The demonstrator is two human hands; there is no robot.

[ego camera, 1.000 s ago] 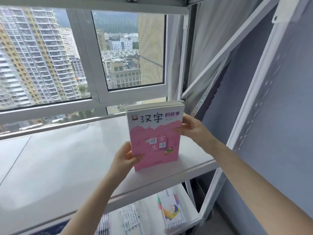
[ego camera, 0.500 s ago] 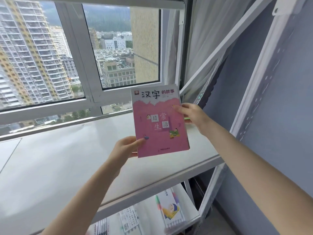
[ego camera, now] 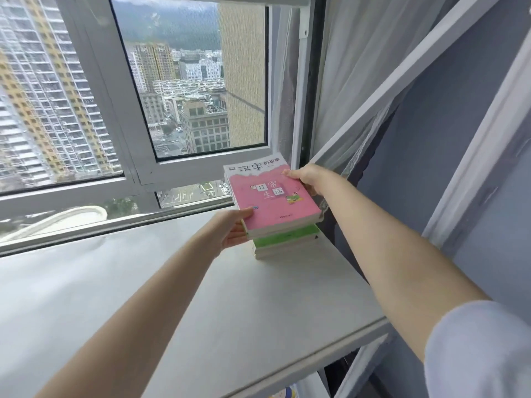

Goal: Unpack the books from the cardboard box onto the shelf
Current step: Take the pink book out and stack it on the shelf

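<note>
From my feed, both hands are on the pink book (ego camera: 273,202), one at each side of it. The left hand (ego camera: 232,231) pinches its near left corner, thumb on the cover and fingers curled beneath. The right hand (ego camera: 307,178) grips the far right edge, fingers lying over the cover. The book lies flat, cover up, on a small stack with a green book (ego camera: 284,238) directly under it and pale page edges lower still, and it sits slightly askew to them. The stack rests at the far right end of the white shelf (ego camera: 201,297), just below the window (ego camera: 186,96) and beside the sheer curtain (ego camera: 359,81). I cannot tell whether the book's full weight is down.
</note>
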